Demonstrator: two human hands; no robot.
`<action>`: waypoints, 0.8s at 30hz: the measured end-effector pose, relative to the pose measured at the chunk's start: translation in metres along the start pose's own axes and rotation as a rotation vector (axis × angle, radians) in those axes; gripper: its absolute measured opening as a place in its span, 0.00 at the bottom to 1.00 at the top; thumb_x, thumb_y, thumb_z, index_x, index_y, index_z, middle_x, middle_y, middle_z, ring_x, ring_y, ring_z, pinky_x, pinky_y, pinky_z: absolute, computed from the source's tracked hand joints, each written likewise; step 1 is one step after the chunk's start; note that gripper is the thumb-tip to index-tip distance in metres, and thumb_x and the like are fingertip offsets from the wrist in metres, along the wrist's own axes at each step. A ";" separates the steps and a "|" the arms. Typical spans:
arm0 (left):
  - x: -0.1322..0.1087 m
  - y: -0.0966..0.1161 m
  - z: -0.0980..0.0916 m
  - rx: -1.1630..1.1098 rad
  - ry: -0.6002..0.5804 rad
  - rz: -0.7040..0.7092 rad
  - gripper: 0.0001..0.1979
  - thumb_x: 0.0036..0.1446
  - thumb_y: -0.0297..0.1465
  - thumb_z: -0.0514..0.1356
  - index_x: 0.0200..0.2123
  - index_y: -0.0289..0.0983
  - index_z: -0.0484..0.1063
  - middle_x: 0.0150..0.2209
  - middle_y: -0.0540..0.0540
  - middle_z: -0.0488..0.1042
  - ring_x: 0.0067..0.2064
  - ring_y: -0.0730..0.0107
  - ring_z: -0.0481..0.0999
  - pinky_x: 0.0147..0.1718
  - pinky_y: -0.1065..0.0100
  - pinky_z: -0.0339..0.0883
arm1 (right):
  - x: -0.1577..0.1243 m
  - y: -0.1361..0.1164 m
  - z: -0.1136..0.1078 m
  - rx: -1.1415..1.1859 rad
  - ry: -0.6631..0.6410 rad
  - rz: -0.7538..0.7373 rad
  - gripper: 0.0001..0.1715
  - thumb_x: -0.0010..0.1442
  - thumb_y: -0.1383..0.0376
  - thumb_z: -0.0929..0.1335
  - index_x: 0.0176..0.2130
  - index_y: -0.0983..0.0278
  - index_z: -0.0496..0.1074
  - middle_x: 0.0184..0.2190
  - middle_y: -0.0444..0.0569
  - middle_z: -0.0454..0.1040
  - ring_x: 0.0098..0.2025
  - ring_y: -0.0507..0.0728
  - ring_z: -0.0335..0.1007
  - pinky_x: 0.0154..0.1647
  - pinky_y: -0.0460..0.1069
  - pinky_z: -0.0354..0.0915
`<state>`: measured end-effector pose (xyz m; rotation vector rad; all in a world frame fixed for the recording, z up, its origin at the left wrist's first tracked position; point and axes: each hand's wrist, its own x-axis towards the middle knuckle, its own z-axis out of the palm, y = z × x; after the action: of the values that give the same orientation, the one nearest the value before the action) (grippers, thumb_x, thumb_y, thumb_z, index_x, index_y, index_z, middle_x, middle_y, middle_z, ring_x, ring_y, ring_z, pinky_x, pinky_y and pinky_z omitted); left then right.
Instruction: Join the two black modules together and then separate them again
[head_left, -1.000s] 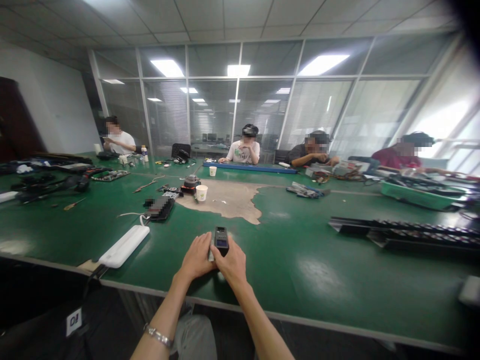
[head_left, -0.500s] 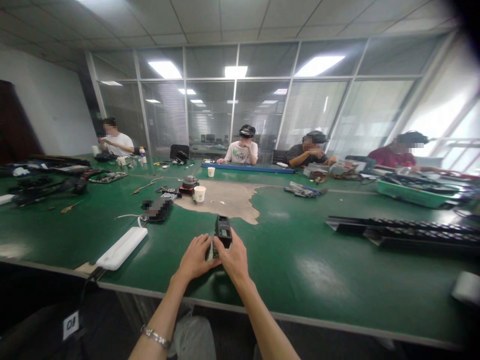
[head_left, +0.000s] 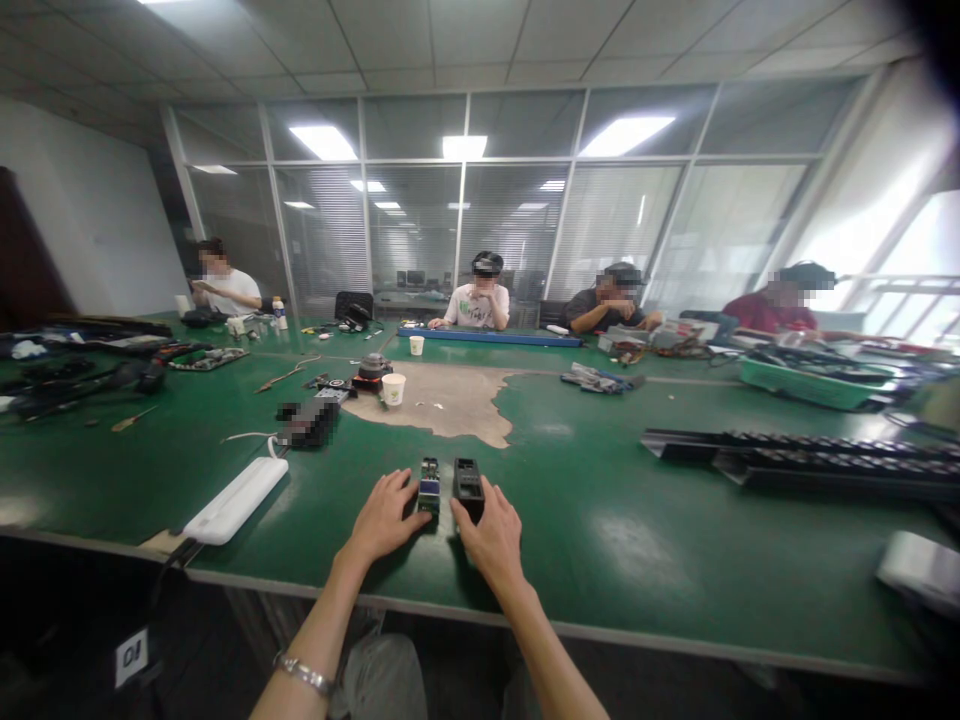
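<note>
A small circuit board assembly [head_left: 429, 486] with a bluish display stands on the green table [head_left: 592, 590], close to its front edge. The fingers and thumb of my left hand [head_left: 386, 515] close around the board's left side and lower end. Just to the right is a black plastic housing [head_left: 469, 485] with openings in its face. My right hand [head_left: 491, 530] grips this housing, thumb on its left and fingers on its right. A narrow gap separates the two parts.
A white power strip [head_left: 236, 500] lies at the left, near a dark device [head_left: 311, 420]. Paper cups [head_left: 394, 389] stand farther back. Long black metal rails [head_left: 810, 465] and a green basket [head_left: 814, 385] are at the right. Several people sit across the table.
The black housing and the circuit board, close together before, are now apart side by side. My right hand has moved right with the housing. The view has shifted slightly.
</note>
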<state>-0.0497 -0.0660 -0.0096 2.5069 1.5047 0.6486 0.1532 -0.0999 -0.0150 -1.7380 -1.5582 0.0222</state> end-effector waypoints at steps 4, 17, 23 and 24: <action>0.001 0.000 0.000 0.011 -0.001 -0.002 0.31 0.59 0.52 0.56 0.61 0.43 0.62 0.65 0.40 0.58 0.66 0.50 0.55 0.64 0.48 0.46 | -0.002 0.002 -0.001 -0.050 -0.072 0.001 0.33 0.58 0.50 0.65 0.56 0.67 0.67 0.53 0.60 0.71 0.62 0.67 0.57 0.61 0.59 0.52; 0.001 -0.002 0.002 0.028 0.011 0.006 0.34 0.57 0.53 0.57 0.62 0.42 0.62 0.65 0.38 0.58 0.66 0.49 0.55 0.64 0.47 0.47 | -0.006 0.007 0.001 -0.101 -0.069 -0.024 0.43 0.57 0.47 0.65 0.59 0.75 0.63 0.56 0.64 0.68 0.63 0.68 0.55 0.61 0.57 0.53; 0.001 -0.003 0.002 0.014 0.018 0.013 0.31 0.57 0.49 0.60 0.61 0.44 0.62 0.65 0.40 0.59 0.66 0.49 0.56 0.64 0.47 0.47 | 0.006 -0.005 -0.007 0.020 -0.014 -0.046 0.28 0.59 0.51 0.64 0.51 0.66 0.70 0.48 0.58 0.74 0.57 0.64 0.64 0.57 0.55 0.56; 0.000 -0.003 0.003 0.011 0.019 0.012 0.31 0.57 0.48 0.61 0.61 0.44 0.62 0.65 0.40 0.59 0.66 0.49 0.56 0.64 0.47 0.47 | 0.009 -0.010 -0.009 0.055 0.002 -0.062 0.26 0.60 0.51 0.64 0.50 0.65 0.71 0.46 0.56 0.75 0.55 0.63 0.66 0.56 0.54 0.57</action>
<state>-0.0506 -0.0641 -0.0130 2.5264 1.5049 0.6702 0.1514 -0.0977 0.0017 -1.6462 -1.5947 0.0317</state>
